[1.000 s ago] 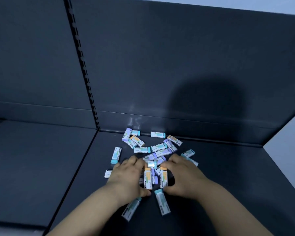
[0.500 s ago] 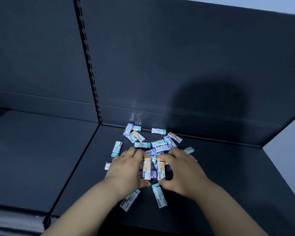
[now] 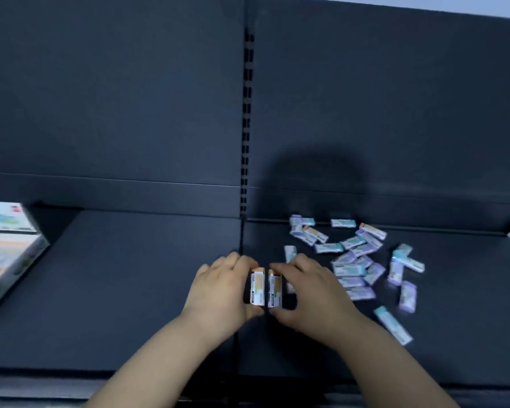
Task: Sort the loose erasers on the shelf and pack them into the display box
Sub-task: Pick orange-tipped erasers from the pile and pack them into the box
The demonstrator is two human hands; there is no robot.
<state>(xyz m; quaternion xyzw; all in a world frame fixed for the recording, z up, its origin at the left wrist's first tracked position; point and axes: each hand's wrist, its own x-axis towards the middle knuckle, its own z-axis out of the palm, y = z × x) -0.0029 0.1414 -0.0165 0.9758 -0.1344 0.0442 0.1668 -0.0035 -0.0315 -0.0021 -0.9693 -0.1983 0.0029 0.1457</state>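
Dark shelf (image 3: 130, 290), two boards meeting at a seam running 12 to 6. Messy heap of loose erasers (image 3: 354, 260) lying flat at 3 o'clock, one stray eraser (image 3: 393, 325) at 4. White display box (image 3: 6, 254) sits way out at 9.

Bare forearms (image 3: 159, 363), left hand (image 3: 221, 290) and right hand (image 3: 309, 293) (short, rounded fingers (image 3: 289, 266))

orange erasers (image 3: 257, 287) carried left from pile (image 3: 357, 260) | display box (image 3: 6, 248) now in view

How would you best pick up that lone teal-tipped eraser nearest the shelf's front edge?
Come from above and pinch its two long sides at mid-length: the teal-tipped eraser lies flat and slanted, apart from the pile, so both sides look free.
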